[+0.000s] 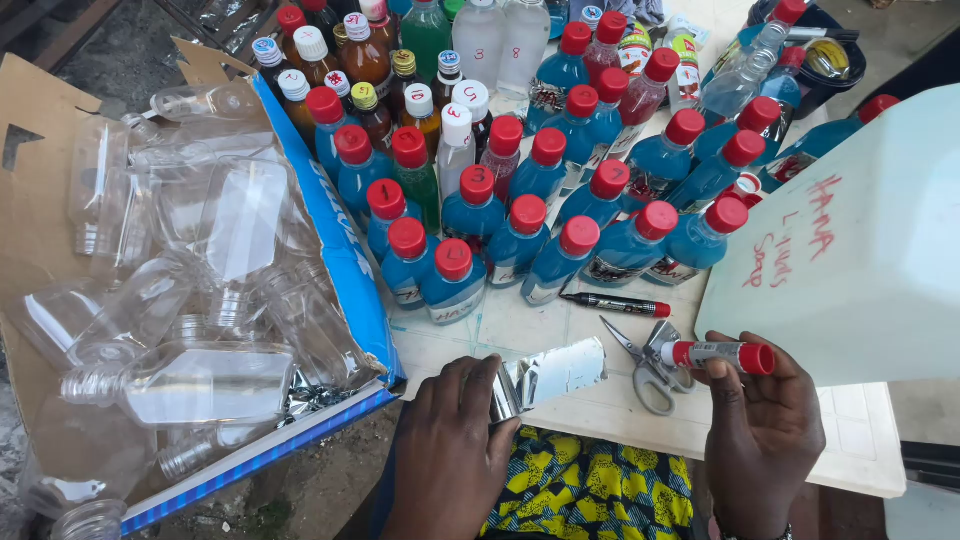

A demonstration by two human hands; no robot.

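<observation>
At table edge, foil strip (548, 378) under left fingers (470, 385), marker (722, 354) in right fingers (760, 385)

I saw blue bottles (560, 230) with red caps at twelve o'clock, a red-capped white marker (722, 354) at three, silvery foil (550, 378) centrally, clear bottles (190, 300) in a blue-edged brown box (340, 250) at nine, yellow-green patterned cloth (590, 485) at six

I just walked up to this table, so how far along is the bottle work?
Done: many red-capped blue bottles stand filled on the white table. In hand: the left hand holds a silvery label sheet, the right hand a red-capped marker. Left: empty clear bottles fill the cardboard box.
</observation>
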